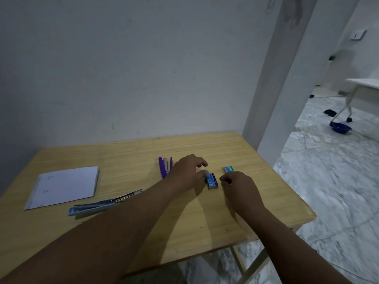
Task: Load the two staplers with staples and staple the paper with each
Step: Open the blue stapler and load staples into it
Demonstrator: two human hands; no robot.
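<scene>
Your left hand (pixel 187 173) pinches the blue staple box (pixel 211 181), marked "10", at its left end, mid-table. Your right hand (pixel 238 184) sits just right of that box, fingers curled tight; can't tell if they hold anything. Green staple box (pixel 229 169) lies just beyond it. Purple stapler (pixel 164 167) is behind your left hand, light-blue stapler (pixel 102 206) lies open near the paper pad (pixel 65 186) on the wooden table (pixel 127 156).

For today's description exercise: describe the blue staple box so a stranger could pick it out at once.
On the wooden table, look right of centre, between the person's two hands. The blue staple box lies there, touched by the left hand. Unlike the green-banded staple box just beyond the right hand, it is all blue with a white "10".
</scene>
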